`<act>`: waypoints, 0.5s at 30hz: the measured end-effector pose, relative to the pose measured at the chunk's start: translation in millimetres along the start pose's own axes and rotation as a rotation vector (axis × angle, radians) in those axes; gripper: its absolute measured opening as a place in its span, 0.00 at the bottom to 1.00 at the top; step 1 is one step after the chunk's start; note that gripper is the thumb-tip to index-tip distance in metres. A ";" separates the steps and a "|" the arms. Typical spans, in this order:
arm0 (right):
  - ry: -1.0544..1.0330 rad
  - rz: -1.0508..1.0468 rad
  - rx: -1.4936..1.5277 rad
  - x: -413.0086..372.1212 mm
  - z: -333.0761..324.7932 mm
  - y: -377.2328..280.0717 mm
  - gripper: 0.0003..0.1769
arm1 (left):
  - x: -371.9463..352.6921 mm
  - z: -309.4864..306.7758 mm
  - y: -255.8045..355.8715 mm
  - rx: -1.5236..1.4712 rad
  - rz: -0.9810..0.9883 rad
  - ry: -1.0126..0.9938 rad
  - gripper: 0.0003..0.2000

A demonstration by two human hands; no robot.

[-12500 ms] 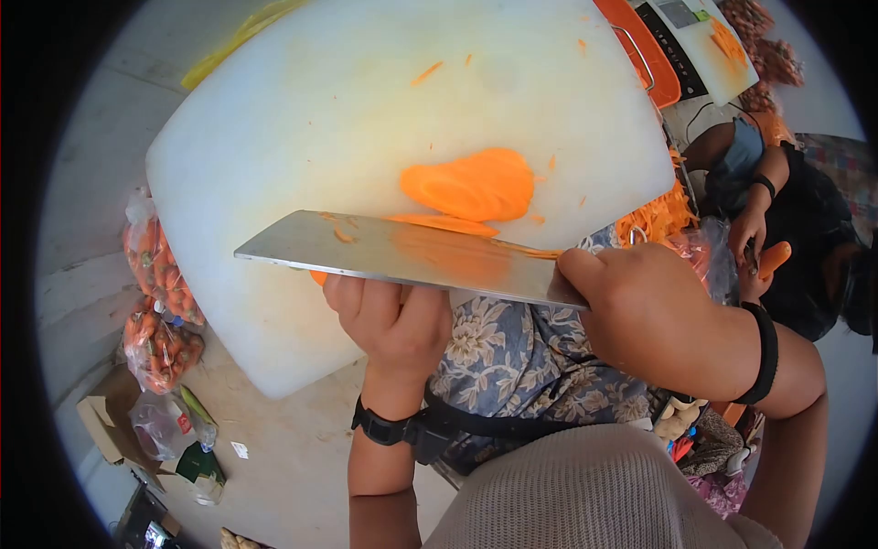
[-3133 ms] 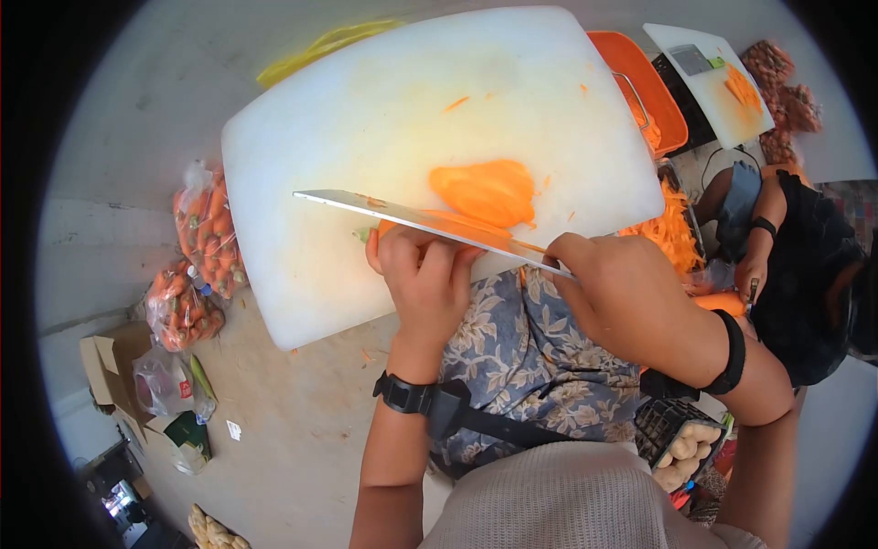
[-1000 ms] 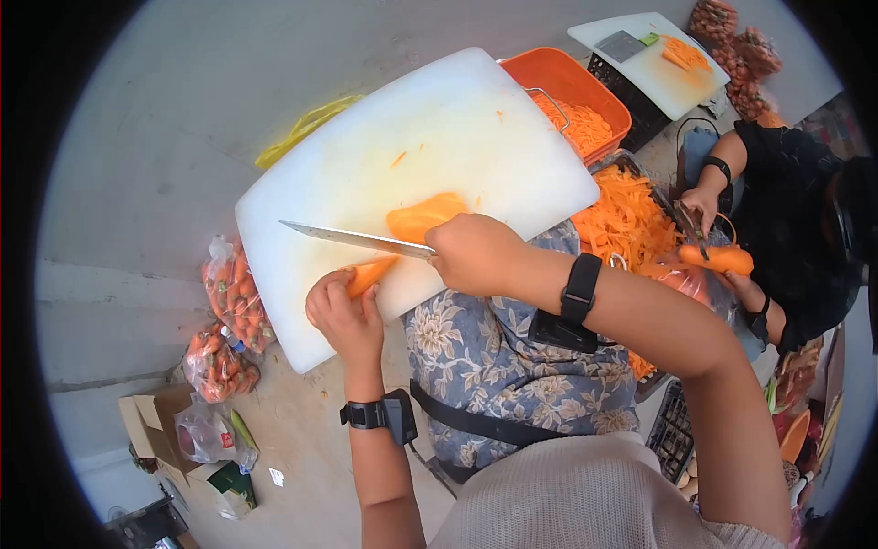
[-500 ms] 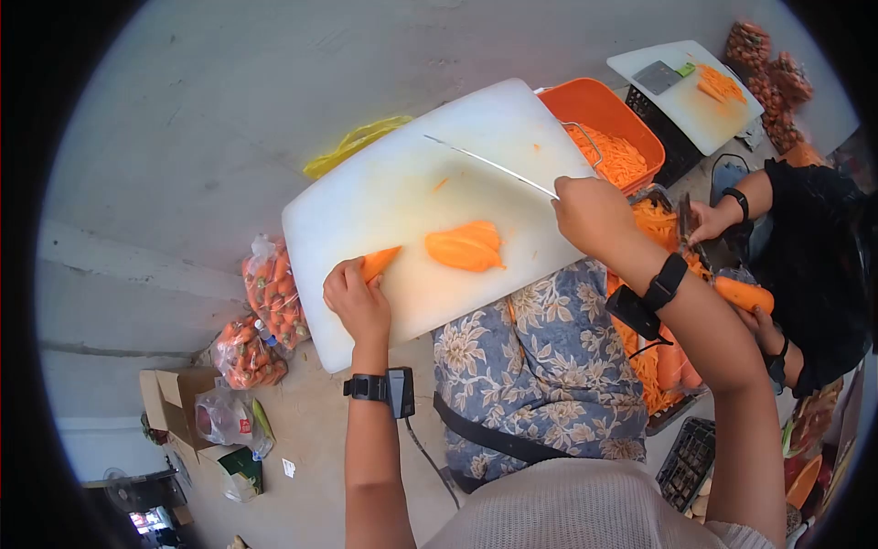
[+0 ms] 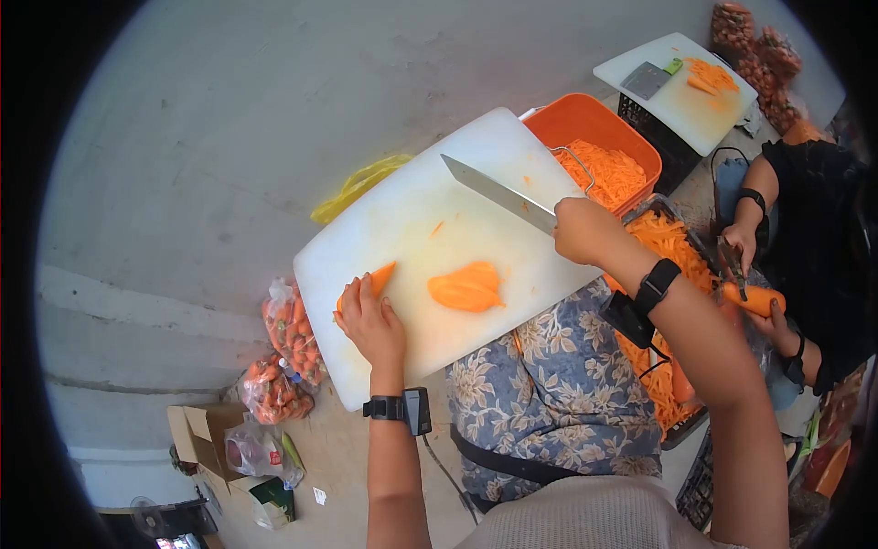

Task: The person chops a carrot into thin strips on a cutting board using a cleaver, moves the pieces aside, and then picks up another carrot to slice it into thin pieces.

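From my end: left hand point(image 5: 370, 320) is curled round the carrot stub point(image 5: 375, 277), pinning it at the left end of the white cutting board point(image 5: 402, 215); pile of slices point(image 5: 466, 286) lies just beside it, mid-board; cleaver point(image 5: 498, 194) hangs above the board, gripped tight in the right hand point(image 5: 585, 229); I'd call this a gap between cuts; the next one needs the blade lined up on the stub, fingertips tucked clear; orange basket point(image 5: 594, 119) of shreds sits behind.
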State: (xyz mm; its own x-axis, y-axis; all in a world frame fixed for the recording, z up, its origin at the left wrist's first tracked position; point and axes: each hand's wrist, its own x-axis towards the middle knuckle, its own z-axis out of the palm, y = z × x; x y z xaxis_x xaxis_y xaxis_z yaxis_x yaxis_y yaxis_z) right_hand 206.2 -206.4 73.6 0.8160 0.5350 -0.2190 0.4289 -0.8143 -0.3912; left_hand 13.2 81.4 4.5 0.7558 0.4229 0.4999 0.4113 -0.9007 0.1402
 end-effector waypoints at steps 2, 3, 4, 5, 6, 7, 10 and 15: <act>-0.041 0.060 0.082 1.2 -4.7 -1.9 0.13 | 0.2 -6.7 3.2 -0.010 -0.014 -0.007 0.27; -0.049 0.049 0.083 1.7 -1.5 -1.5 0.13 | 0.3 -10.1 5.0 -0.026 -0.023 -0.012 0.28; -0.021 0.039 0.068 1.9 2.3 0.4 0.13 | -1.3 -10.9 5.9 -0.016 -0.034 -0.010 0.28; 0.011 0.030 0.055 2.9 4.4 0.3 0.13 | -1.9 -11.3 7.1 -0.021 -0.020 -0.014 0.28; 0.009 0.020 0.057 2.8 4.5 -1.5 0.13 | -3.1 -11.9 7.0 -0.028 -0.003 -0.020 0.29; -0.004 0.036 0.060 1.6 3.7 -2.7 0.13 | -5.5 -11.1 5.0 -0.023 -0.007 -0.019 0.29; -0.011 0.039 0.040 1.7 2.3 -3.7 0.13 | -7.6 -6.3 6.2 0.010 -0.047 -0.047 0.29; 0.000 0.021 0.032 4.4 6.3 -0.6 0.13 | -11.5 -6.3 7.8 0.051 -0.001 -0.060 0.30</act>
State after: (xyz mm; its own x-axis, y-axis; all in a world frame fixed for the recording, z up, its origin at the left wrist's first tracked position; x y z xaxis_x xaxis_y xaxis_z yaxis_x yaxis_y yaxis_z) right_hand 207.0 -202.1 67.2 0.8248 0.5178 -0.2270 0.3992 -0.8177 -0.4147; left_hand 4.5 68.9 5.2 0.7839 0.4301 0.4478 0.4362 -0.8947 0.0959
